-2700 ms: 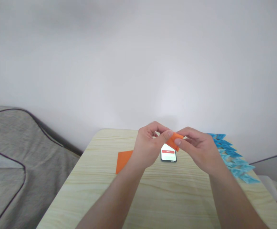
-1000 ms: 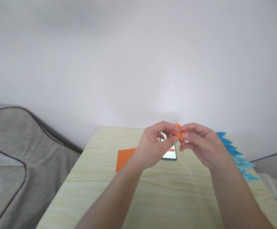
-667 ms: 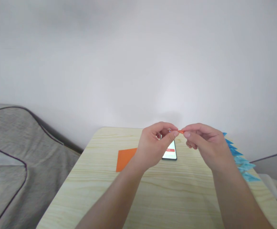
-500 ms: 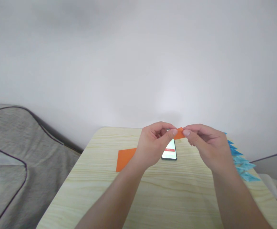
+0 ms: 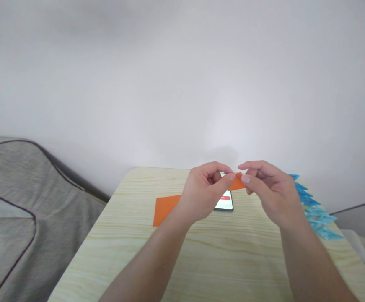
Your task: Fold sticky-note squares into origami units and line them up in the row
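A small folded piece of orange paper (image 5: 237, 184) is held up over the table between my two hands. My left hand (image 5: 201, 195) pinches its left side between thumb and index finger. At the right side, the thumb of my right hand (image 5: 275, 195) presses on the paper, with its index finger raised off it and other fingers curled behind. Beneath the paper lies a phone (image 5: 224, 205) with a lit screen, partly covered by my left hand. Another orange paper sheet (image 5: 164, 210) lies flat, its right part hidden by my left hand and forearm.
Several blue folded paper pieces (image 5: 319, 214) lie in a row along the right edge of the light wood table (image 5: 220, 260). A white wall (image 5: 176, 92) rises behind. At the left is grey fabric with dark piping (image 5: 53, 226).
The index finger of my right hand has lifted off the folded paper. The paper sits slightly lower and shows more of its surface. My left hand keeps its pinch.
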`<move>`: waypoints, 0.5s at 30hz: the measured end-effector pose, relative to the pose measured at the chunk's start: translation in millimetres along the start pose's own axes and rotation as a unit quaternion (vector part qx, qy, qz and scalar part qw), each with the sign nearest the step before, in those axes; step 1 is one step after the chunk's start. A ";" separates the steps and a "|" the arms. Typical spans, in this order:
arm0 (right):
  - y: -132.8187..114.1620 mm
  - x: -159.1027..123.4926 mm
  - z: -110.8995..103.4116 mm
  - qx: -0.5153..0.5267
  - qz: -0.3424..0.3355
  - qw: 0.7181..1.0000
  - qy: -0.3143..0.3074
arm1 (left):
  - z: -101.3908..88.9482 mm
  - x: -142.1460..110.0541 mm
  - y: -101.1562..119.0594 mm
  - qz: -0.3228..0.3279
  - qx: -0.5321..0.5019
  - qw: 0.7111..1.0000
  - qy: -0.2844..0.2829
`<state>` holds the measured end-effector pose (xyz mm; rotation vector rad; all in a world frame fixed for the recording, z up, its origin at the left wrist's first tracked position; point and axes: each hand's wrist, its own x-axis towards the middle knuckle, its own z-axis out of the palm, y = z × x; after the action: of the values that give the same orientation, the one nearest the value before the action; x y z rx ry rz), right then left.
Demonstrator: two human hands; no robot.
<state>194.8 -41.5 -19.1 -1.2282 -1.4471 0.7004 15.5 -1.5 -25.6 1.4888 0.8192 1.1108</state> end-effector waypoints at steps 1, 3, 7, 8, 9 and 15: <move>0.4 0.0 -0.3 -0.006 0.001 1.000 -0.006 | 0.2 0.0 -0.1 0.001 0.004 1.000 0.000; 0.9 -0.6 -0.7 -0.020 -0.002 1.000 -0.005 | 0.4 0.0 0.0 0.003 0.004 1.000 -0.003; -0.4 -0.9 -1.6 -0.009 -0.003 1.000 -0.002 | -1.0 0.4 1.3 0.001 -0.012 1.000 -0.017; -1.2 -0.3 -2.1 0.000 0.002 1.000 -0.001 | -1.7 0.5 2.0 0.001 -0.011 1.000 -0.024; -2.1 0.5 -2.5 0.008 0.007 1.000 -0.001 | -2.5 0.7 2.6 0.002 -0.009 0.999 -0.032; -3.7 4.6 -4.2 0.018 0.026 0.996 -0.079 | -6.5 2.3 4.4 0.010 -0.019 0.999 -0.036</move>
<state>198.0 -39.0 -13.1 -1.2087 -1.5284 0.8725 9.9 1.9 -20.8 1.4989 0.7304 1.0747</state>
